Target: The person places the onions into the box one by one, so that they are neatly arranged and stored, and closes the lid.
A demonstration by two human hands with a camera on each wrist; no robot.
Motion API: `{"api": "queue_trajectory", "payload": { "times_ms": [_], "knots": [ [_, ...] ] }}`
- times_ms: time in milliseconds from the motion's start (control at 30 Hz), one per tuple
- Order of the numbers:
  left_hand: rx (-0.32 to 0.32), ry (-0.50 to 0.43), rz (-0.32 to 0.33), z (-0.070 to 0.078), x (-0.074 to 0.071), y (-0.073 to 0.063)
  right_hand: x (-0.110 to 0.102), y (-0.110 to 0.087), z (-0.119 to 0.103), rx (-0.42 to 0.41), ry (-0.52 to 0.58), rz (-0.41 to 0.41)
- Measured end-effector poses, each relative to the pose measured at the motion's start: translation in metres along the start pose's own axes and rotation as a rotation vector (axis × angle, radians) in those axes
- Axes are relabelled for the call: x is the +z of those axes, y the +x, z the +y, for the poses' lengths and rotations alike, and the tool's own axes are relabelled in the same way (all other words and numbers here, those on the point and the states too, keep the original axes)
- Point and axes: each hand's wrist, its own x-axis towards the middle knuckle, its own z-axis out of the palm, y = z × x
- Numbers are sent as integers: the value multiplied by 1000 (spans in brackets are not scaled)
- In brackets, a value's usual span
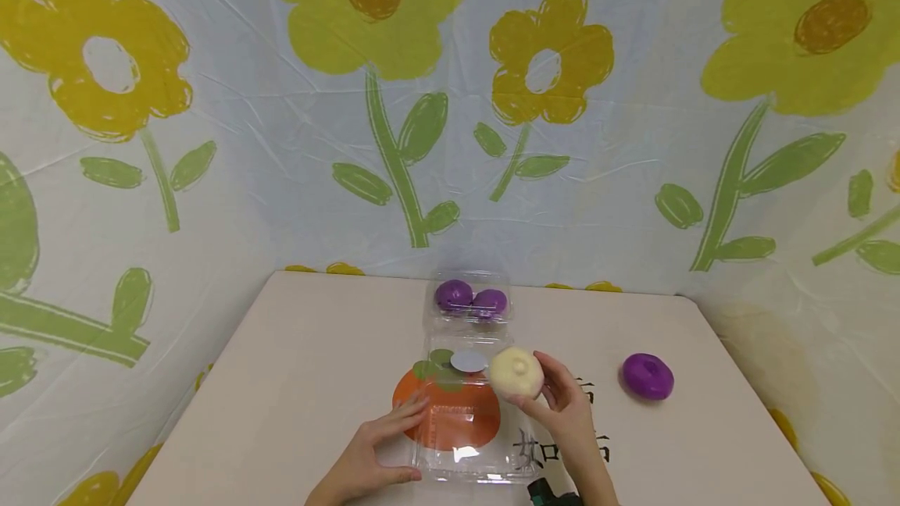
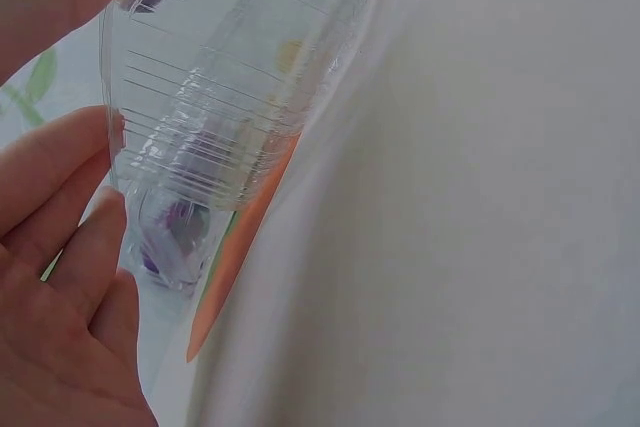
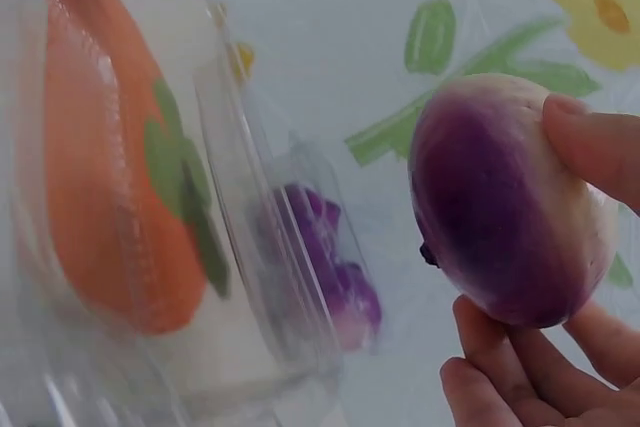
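Observation:
My right hand point(image 1: 566, 412) holds a turnip point(image 3: 490, 197) between thumb and fingers, above the right side of a clear plastic clamshell box point(image 1: 516, 467). The turnip is purple on one side and cream on the other; its cream face with a small knob shows in the head view. At the left side of the same box, my left hand point(image 1: 376, 447) rests its extended fingers point(image 2: 85, 247) along the wall, the thumb near the front corner. The box's near part holds nothing. Two purple turnips point(image 1: 454, 296) sit in clear plastic at the back.
Another purple turnip point(image 1: 648, 376) lies on the table point(image 1: 316, 350) to the right. Under the box a printed orange shape point(image 1: 457, 416) with green leaves shows through, beside black characters point(image 1: 529, 450). A dark object point(image 1: 551, 493) is at the front edge. Flower-patterned cloth point(image 1: 316, 201) surrounds the table.

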Motion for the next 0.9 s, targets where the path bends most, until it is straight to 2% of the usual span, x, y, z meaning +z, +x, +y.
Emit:
{"api": "queue_trajectory", "payload": {
  "times_ms": [133,400,667,900],
  "knots": [
    [-1,0,-2,-4,0,-3,14,-5,-3,-18,-12,-23],
    [9,6,-2,-4,0,-2,43,-16,-5,-18,-89,-74],
    [24,6,-10,-5,0,0,62,-26,1,49,-234,-160],
    [42,2,-8,-7,0,0,71,-30,13,32,-370,-213]
  ]
}}
